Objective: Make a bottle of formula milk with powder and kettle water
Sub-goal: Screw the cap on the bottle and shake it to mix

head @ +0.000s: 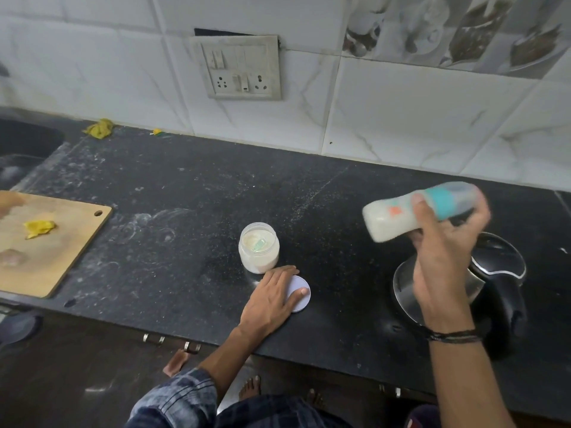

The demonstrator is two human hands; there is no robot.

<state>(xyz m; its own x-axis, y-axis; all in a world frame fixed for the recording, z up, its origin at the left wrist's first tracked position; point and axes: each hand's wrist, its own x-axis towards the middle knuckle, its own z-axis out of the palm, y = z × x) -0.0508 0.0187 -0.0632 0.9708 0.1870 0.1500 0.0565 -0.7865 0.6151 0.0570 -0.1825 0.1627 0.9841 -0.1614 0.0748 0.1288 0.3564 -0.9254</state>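
1. In my right hand (445,251), raised over the dark speckled stone counter (185,196), fingers and thumb curl round the clear plastic feeding bottle with a teal collar (411,211), gripping near that collar. The bottle is cloudy white inside and blurred, so I judge I am mid-shake.
2. Its long axis lies close to level: the base juts out left of my palm, and the capped end points right and away.
3. Directly beneath that hand stands the black-and-steel electric kettle (494,273), apart from the bottle.
4. Well off to the left, my left hand (272,291) lies flat, fingers straight, on the round white plastic lid (301,291); it grips nothing.
5. Just past its far side stands the open clear plastic jar of white powder (259,247), with a pale green scoop inside.
6. Closing the jar falls to the left hand, I reckon: it is the nearer one, and the lid need only travel a little away from me.
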